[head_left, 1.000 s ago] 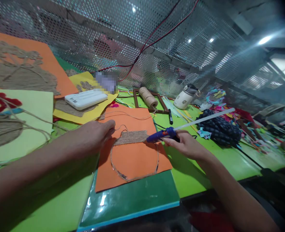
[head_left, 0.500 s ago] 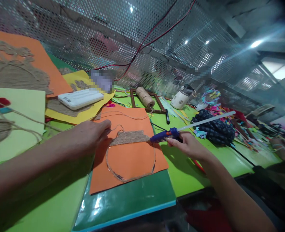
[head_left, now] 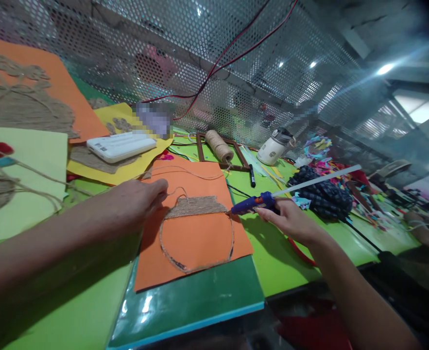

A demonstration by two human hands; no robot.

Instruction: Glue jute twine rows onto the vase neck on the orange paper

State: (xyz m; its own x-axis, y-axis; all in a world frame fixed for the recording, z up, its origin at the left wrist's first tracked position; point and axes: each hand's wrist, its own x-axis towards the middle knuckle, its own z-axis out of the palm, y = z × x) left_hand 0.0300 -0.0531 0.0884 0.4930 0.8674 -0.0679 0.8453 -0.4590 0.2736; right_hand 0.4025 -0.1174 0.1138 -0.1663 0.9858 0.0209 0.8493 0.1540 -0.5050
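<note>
Jute-covered craft sheets lie furthest left of the orange paper sheet (head_left: 196, 233): an orange card (head_left: 59, 92) with twine shapes and a pale yellow-green card (head_left: 39, 160) with loose strands across it. Nearer the orange paper sheet, up and to its left, a white power bank (head_left: 121, 146) rests on a yellow sheet (head_left: 127, 170).

Coming in from the left, the left hand (head_left: 137, 199) lies palm down at the left edge of the orange paper sheet, fingers closed together and pinching the free end of the jute twine (head_left: 196, 206). That twine forms a dense band of glued rows across the sheet's middle, with a single strand looping in a rough circle below it. The orange paper sheet itself rests on a dark green glossy board (head_left: 199, 296) on the bright green table (head_left: 283, 257).

Behind the sheet stand a spool of jute twine (head_left: 218, 145) inside a wooden frame (head_left: 236, 158), and a black marker (head_left: 252, 176) just right of it.

At the sheet's right edge, the right hand (head_left: 290, 218) is wrapped around the blue glue gun (head_left: 254, 204), its nozzle touching the right end of the twine band; a white glue stick (head_left: 319, 179) juts out behind. Further right lie a white lidded mug (head_left: 272, 148), a dark patterned cloth bundle (head_left: 323, 194) and coloured scraps (head_left: 319, 146).
</note>
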